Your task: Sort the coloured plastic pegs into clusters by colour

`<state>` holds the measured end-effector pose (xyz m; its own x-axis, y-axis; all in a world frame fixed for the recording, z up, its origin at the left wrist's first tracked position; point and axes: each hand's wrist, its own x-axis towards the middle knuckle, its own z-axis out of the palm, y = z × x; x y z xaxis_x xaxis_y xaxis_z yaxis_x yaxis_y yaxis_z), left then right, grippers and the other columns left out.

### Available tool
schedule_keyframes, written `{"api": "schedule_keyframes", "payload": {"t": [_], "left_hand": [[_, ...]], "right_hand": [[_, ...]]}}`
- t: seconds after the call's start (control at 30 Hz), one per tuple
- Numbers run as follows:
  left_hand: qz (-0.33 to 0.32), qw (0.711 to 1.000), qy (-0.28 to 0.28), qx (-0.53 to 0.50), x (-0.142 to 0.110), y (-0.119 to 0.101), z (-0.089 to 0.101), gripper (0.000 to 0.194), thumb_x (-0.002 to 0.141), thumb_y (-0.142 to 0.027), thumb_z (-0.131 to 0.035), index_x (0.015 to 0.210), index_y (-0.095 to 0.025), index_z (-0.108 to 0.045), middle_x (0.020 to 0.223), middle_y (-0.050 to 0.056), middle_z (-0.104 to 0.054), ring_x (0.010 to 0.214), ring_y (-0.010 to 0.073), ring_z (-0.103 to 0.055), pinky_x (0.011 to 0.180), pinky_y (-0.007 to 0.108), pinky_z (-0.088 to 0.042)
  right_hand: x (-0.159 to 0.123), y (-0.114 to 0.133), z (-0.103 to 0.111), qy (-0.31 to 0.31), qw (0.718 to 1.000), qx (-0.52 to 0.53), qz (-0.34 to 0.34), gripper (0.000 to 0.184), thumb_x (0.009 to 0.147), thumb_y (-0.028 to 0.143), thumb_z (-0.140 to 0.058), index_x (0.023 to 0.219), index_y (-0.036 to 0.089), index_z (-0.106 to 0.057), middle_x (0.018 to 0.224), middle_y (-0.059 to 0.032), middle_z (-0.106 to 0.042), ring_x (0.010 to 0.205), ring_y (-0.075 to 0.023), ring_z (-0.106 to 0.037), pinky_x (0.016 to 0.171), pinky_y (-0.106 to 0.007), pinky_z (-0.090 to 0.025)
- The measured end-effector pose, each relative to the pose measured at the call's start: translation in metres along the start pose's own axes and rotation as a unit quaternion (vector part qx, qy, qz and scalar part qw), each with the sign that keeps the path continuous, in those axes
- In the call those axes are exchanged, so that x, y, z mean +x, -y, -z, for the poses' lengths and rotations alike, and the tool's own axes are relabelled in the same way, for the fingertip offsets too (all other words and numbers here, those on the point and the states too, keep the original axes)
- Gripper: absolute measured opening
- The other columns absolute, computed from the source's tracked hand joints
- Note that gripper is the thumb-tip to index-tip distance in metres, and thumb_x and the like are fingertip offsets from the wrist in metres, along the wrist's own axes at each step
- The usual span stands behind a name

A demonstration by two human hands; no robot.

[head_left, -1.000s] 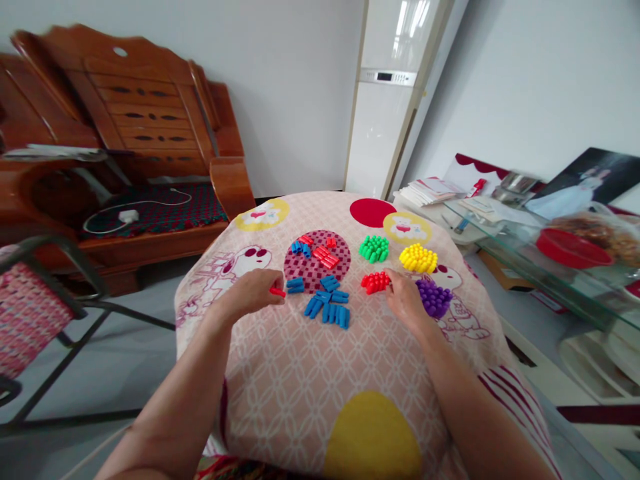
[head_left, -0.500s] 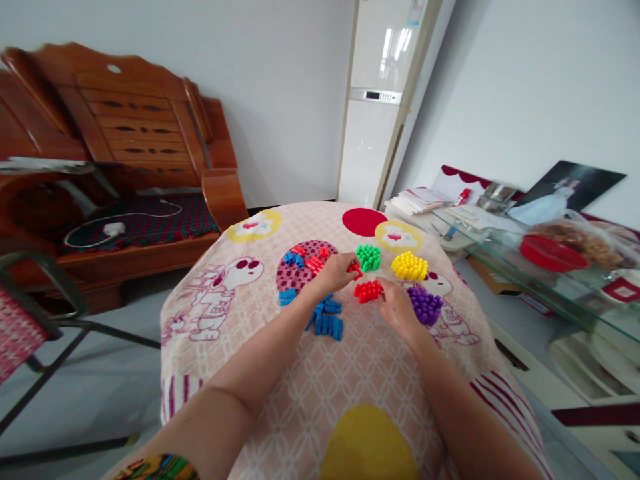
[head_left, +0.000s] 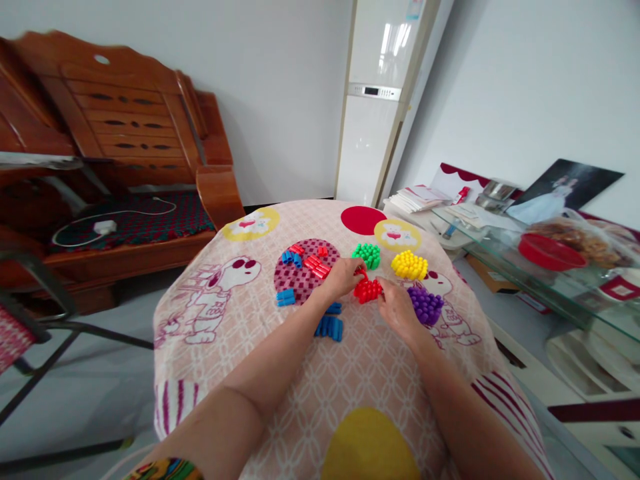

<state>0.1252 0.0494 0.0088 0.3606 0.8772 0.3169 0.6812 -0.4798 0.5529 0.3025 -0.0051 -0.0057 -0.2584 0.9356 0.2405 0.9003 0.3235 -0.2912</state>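
Note:
My left hand (head_left: 345, 279) pinches a small red plastic peg (head_left: 363, 272) just above the far left side of a standing red peg cluster (head_left: 368, 291). The fingers of my right hand (head_left: 397, 308) are closed at the cluster's right edge. Behind it stands a green peg cluster (head_left: 367, 255); a yellow cluster (head_left: 409, 265) is farther right, and a purple cluster (head_left: 425, 305) sits beside my right hand. Left of my left hand lie loose red pegs (head_left: 317, 267). Blue pegs (head_left: 329, 327) lie nearer, partly hidden by my left forearm.
A patterned cloth covers the round table (head_left: 280, 413). More blue pegs (head_left: 286, 297) lie at its left. A wooden bench (head_left: 125, 133) stands back left, a chair (head_left: 30, 333) at left, and a cluttered glass shelf (head_left: 500, 250) at right.
My left hand has moved slightly right and down with the red peg, reaching the red cluster. My right hand stays at the cluster's edge. The view has shifted slightly.

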Motion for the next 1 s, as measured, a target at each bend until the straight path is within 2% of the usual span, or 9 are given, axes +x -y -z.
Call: {"api": "schedule_keyframes", "payload": {"t": [0.17,0.27,0.37,0.47,0.53,0.6,0.7,1.0], "left_hand": [[-0.036,0.998,0.056,-0.003,-0.001,-0.003,-0.007,0.023,0.089,-0.017,-0.053,0.097,-0.016,-0.075,0.095,0.007,-0.077,0.087,0.0176,-0.069,0.081,0.026,-0.05],[-0.031,0.998,0.053,-0.001,0.0,-0.003,-0.005,0.027,0.091,-0.02,-0.05,0.101,-0.017,-0.075,0.099,0.007,-0.076,0.089,0.0179,-0.069,0.083,0.027,-0.051],[0.011,0.999,0.016,0.033,0.002,0.005,0.009,0.028,0.09,-0.02,-0.052,0.109,-0.016,-0.072,0.103,0.008,-0.076,0.092,0.0191,-0.069,0.086,0.029,-0.051],[0.083,0.99,-0.024,0.111,-0.002,0.021,0.029,0.032,0.088,-0.016,-0.052,0.116,-0.014,-0.069,0.111,0.012,-0.073,0.1,0.0219,-0.068,0.09,0.031,-0.05],[0.13,0.977,-0.019,0.168,-0.007,0.033,0.04,0.03,0.087,-0.017,-0.055,0.113,-0.012,-0.069,0.113,0.015,-0.071,0.106,0.0257,-0.066,0.092,0.034,-0.049],[0.154,0.966,0.015,0.205,-0.012,0.042,0.045,0.025,0.086,-0.021,-0.058,0.105,-0.012,-0.07,0.109,0.017,-0.071,0.107,0.0279,-0.065,0.092,0.035,-0.049],[0.147,0.961,0.045,0.231,-0.017,0.047,0.045,0.019,0.085,-0.022,-0.059,0.097,-0.013,-0.07,0.104,0.014,-0.071,0.105,0.0262,-0.065,0.091,0.033,-0.049],[0.101,0.969,0.065,0.216,-0.018,0.048,0.043,0.022,0.081,-0.014,-0.058,0.1,-0.015,-0.069,0.104,0.013,-0.072,0.1,0.0249,-0.066,0.089,0.033,-0.049]], "right_hand": [[0.001,0.0,0.001,0.004,1.0,-0.007,0.003,0.035,0.086,0.009,-0.044,0.114,0.012,-0.064,0.097,-0.013,-0.07,0.091,-0.0222,-0.063,0.079,-0.028,-0.043],[0.001,-0.001,0.0,0.003,1.0,-0.007,0.004,0.037,0.087,0.01,-0.043,0.117,0.012,-0.064,0.098,-0.0132,-0.071,0.09,-0.0223,-0.063,0.079,-0.028,-0.043],[0.0,-0.002,-0.001,-0.004,1.0,0.001,0.002,0.04,0.086,0.01,-0.043,0.121,0.013,-0.063,0.1,-0.0126,-0.071,0.091,-0.0221,-0.063,0.081,-0.028,-0.044],[0.0,-0.002,-0.002,-0.008,1.0,0.003,-0.001,0.04,0.085,0.01,-0.043,0.12,0.013,-0.064,0.1,-0.012,-0.071,0.092,-0.0219,-0.064,0.082,-0.028,-0.045],[-0.001,-0.001,-0.002,-0.01,1.0,0.005,0.0,0.04,0.085,0.009,-0.043,0.119,0.013,-0.064,0.1,-0.0119,-0.071,0.092,-0.0218,-0.064,0.082,-0.028,-0.045],[-0.001,-0.001,-0.003,-0.01,1.0,0.009,0.002,0.04,0.085,0.009,-0.042,0.118,0.013,-0.065,0.101,-0.0122,-0.071,0.092,-0.0214,-0.064,0.082,-0.028,-0.046],[0.0,-0.002,-0.003,-0.012,1.0,0.011,0.0,0.04,0.085,0.008,-0.042,0.117,0.013,-0.065,0.103,-0.0125,-0.071,0.092,-0.0213,-0.064,0.082,-0.028,-0.046],[0.0,-0.004,-0.003,-0.019,1.0,0.02,0.001,0.043,0.081,0.004,-0.039,0.112,0.013,-0.067,0.097,-0.0111,-0.073,0.093,-0.0213,-0.066,0.083,-0.028,-0.046]]}}
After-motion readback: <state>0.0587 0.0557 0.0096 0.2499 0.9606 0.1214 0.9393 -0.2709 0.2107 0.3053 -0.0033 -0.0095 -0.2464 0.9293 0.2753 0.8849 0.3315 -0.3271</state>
